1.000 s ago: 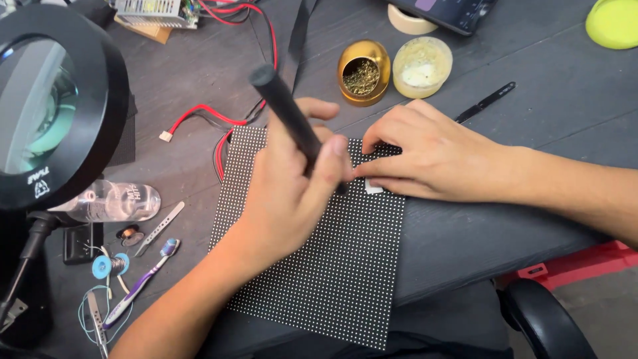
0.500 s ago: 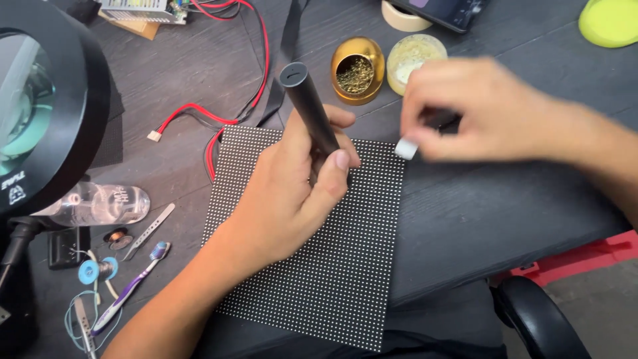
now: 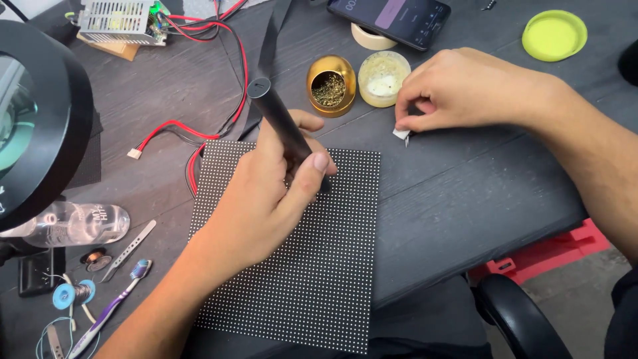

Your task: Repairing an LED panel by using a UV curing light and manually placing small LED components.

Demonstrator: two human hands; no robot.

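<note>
A black square panel (image 3: 319, 266) covered in a grid of small dots lies flat on the dark table. My left hand (image 3: 266, 199) rests on its upper part, gripping a black pen-shaped tool (image 3: 279, 123) tilted with its tip down onto the panel. To the right of the panel, my right hand (image 3: 465, 90) pinches a small white piece (image 3: 401, 134) against the table beside a pale round jar (image 3: 384, 78).
A gold cup of brass wool (image 3: 331, 84) stands behind the panel. Red and black wires (image 3: 199, 126) run at upper left. A magnifier lamp (image 3: 33, 119), clear bottle (image 3: 73, 225), tweezers (image 3: 129, 249) and toothbrush (image 3: 109, 309) lie left. A phone (image 3: 392, 16) and green lid (image 3: 553, 34) sit at the back.
My right hand lifted off the panel with the small white piece and carried it right, down onto the table near the pale jar. My left hand kept the tool on the panel.
</note>
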